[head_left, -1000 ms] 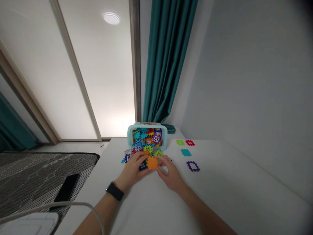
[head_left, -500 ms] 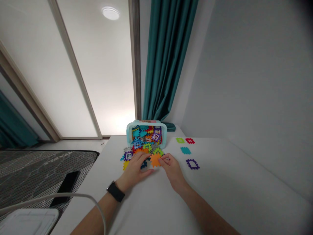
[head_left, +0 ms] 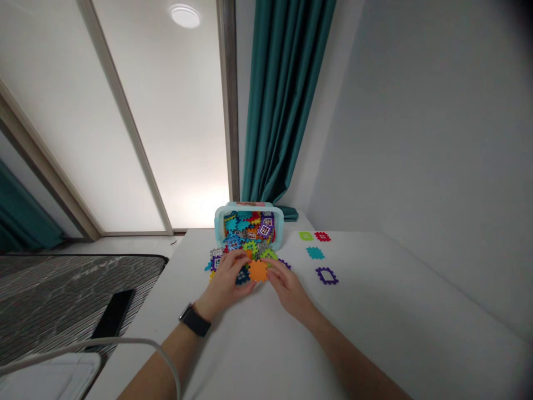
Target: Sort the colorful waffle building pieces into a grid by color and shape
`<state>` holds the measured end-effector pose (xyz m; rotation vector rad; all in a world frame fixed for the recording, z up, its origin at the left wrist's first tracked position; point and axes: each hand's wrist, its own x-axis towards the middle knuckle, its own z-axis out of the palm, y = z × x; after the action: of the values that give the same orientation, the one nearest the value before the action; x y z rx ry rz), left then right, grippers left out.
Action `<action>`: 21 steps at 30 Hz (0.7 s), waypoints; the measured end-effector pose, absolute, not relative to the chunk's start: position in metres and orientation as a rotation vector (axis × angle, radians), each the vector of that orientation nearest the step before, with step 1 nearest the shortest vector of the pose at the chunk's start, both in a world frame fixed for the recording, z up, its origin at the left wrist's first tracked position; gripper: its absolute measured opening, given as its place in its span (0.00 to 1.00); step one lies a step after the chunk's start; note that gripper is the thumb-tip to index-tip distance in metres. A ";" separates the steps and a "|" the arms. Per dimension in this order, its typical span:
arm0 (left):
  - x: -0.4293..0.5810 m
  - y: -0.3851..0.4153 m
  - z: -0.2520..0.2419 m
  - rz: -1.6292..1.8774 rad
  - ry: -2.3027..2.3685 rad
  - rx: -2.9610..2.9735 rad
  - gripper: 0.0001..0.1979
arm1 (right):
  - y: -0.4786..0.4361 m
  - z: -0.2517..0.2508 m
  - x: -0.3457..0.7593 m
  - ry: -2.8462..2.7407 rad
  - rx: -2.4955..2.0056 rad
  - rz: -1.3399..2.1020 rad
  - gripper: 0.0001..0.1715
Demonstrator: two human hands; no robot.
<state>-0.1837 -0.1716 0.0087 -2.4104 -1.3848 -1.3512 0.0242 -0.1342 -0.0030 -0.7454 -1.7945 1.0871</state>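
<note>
While hands (head_left: 293, 293) curl inward, facing, orange piece (head_left: 258, 271) between them.

Teal curtain (head_left: 287, 100), hanging in folds beyond the tabletop (head_left: 270, 344), which is plain white. Second teal curtain (head_left: 25, 205) at far left. Between them, pale panels (head_left: 166, 122), glowing brightest low down; round light (head_left: 185, 16) showing near the top. Brownish upright frame (head_left: 228, 100) at their right edge. Grey wall (head_left: 416, 139) along the right side. Floor left: grey streaked rug (head_left: 70, 283), dark edging, black flat slab (head_left: 114, 314) on it. Lower left: white cable (head_left: 125, 340) arching above a white flat object (head_left: 54, 375), partly out of view.
</note>
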 end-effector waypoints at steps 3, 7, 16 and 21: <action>-0.185 -0.173 0.012 -1.411 -1.366 -2.473 0.24 | -0.131 0.002 0.032 -1.969 -0.662 0.764 0.17; -0.182 -0.175 0.017 -1.505 -1.389 -2.549 0.22 | -0.128 0.003 0.037 -2.035 -0.557 0.492 0.15; -0.175 -0.166 0.010 -1.926 -1.827 -2.753 0.20 | -0.131 0.003 0.026 -1.695 -1.058 1.099 0.21; -0.170 -0.167 0.007 -2.165 -2.010 -2.669 0.17 | -0.134 0.008 0.026 -1.622 -1.100 1.225 0.23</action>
<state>-0.1695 -0.1672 0.0075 -2.6688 -2.0099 -2.1651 0.0260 -0.1335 0.0076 -1.1000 -1.6222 1.2248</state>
